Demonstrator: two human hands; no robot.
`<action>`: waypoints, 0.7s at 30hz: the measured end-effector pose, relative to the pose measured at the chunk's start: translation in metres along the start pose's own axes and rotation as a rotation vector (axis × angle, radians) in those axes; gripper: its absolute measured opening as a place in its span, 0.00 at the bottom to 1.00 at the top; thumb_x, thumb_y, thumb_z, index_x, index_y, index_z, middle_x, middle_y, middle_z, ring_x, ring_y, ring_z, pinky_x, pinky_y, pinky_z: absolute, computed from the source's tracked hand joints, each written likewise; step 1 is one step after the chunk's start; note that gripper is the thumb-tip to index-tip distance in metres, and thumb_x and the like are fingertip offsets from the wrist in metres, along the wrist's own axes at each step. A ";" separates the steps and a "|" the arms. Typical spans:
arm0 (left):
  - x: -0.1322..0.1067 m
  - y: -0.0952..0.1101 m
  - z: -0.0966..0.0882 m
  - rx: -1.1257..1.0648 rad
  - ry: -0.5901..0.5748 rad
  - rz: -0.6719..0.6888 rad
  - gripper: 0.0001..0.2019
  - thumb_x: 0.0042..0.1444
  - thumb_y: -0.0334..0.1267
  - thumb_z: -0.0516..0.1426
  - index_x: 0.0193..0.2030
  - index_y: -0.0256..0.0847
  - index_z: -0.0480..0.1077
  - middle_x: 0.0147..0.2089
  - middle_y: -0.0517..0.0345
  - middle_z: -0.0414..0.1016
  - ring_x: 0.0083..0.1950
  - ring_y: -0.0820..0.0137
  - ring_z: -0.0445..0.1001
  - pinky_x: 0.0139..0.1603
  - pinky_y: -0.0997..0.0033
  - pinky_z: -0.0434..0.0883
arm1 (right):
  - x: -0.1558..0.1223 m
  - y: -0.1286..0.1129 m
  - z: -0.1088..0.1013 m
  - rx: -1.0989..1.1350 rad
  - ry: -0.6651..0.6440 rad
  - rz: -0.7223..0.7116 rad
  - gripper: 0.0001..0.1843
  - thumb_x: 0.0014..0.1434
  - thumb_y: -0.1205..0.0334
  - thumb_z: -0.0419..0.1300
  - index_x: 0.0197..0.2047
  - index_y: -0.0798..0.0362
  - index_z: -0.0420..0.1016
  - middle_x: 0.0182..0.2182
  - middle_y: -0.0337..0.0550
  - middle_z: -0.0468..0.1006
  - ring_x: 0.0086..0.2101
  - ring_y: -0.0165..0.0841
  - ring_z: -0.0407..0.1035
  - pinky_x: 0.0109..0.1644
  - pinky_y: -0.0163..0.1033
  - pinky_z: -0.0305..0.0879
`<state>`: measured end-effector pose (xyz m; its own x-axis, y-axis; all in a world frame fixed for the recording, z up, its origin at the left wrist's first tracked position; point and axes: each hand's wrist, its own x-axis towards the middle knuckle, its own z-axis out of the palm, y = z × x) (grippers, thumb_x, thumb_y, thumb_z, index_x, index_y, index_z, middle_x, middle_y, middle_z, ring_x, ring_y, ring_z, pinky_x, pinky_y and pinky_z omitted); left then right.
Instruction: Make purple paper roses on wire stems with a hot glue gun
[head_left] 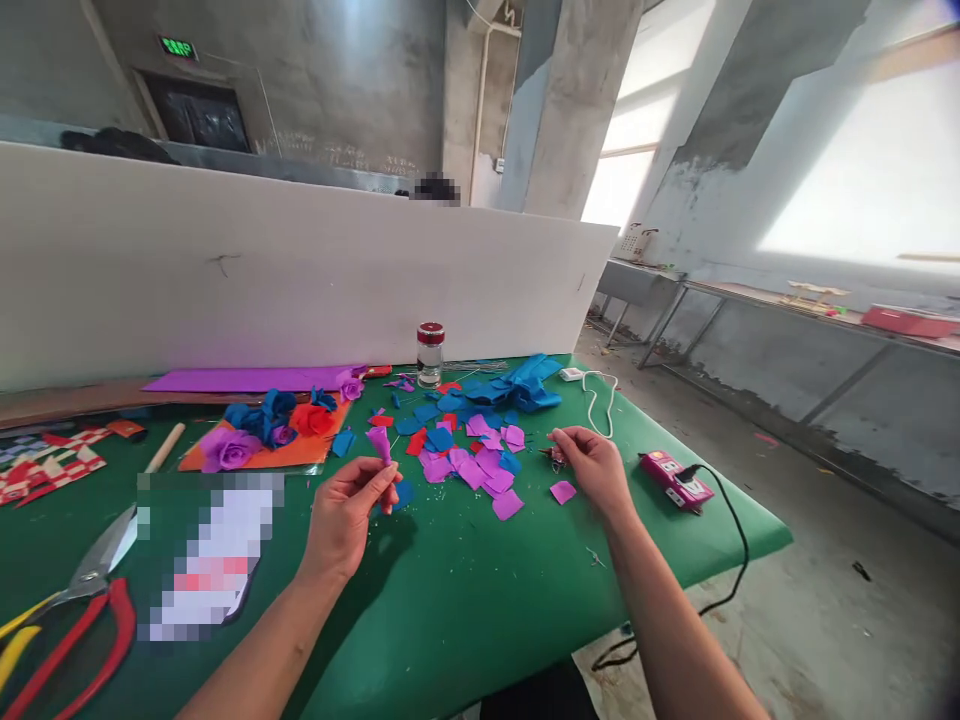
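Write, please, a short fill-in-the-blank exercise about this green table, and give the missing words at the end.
1. The person's ____ hand holds a rolled purple paper piece.
2. The glass jar has a ____ lid.
3. A red paper flower lies on an ____ sheet.
4. The shears have one red handle and one ____ handle.

Missing words: left; red; orange; yellow.

So both arms are bare and reaching forward, hands well apart. Left forearm point(281, 625) slants up from the bottom edge, and the left hand point(351, 508) has its fingers curled in with the thumb point(379, 483) pressed against them. Right forearm point(667, 595) angles in from the lower right, the right hand point(592, 468) palm-down-ish (a touch farther out than the left), thumb and fingertips bunched toward the left.
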<state>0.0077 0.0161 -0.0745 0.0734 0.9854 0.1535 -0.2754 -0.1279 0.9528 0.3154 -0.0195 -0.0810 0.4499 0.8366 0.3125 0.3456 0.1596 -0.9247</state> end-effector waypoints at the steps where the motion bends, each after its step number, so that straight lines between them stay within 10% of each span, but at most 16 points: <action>1: 0.000 0.000 0.000 0.017 -0.013 0.004 0.09 0.45 0.40 0.66 0.28 0.38 0.75 0.26 0.59 0.75 0.23 0.74 0.68 0.23 0.75 0.64 | 0.002 0.007 -0.009 -0.061 -0.050 0.011 0.23 0.52 0.42 0.61 0.31 0.56 0.78 0.22 0.41 0.75 0.23 0.30 0.63 0.26 0.35 0.56; 10: -0.005 -0.006 0.002 0.118 -0.136 0.043 0.07 0.49 0.41 0.64 0.30 0.41 0.73 0.27 0.60 0.75 0.34 0.69 0.74 0.44 0.68 0.69 | -0.004 0.004 0.027 -0.602 -0.415 -0.238 0.09 0.57 0.64 0.57 0.32 0.52 0.80 0.31 0.42 0.81 0.33 0.35 0.72 0.38 0.36 0.62; 21: -0.006 -0.009 0.004 0.054 -0.195 0.005 0.08 0.53 0.41 0.62 0.32 0.40 0.70 0.28 0.62 0.70 0.25 0.76 0.65 0.26 0.75 0.63 | 0.011 0.011 0.080 -0.726 -0.497 -0.236 0.08 0.56 0.67 0.59 0.34 0.50 0.81 0.32 0.41 0.82 0.32 0.32 0.72 0.34 0.33 0.60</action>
<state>0.0138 0.0106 -0.0831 0.2580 0.9449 0.2014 -0.2250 -0.1439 0.9637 0.2584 0.0330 -0.1051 -0.0472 0.9805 0.1908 0.8931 0.1270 -0.4315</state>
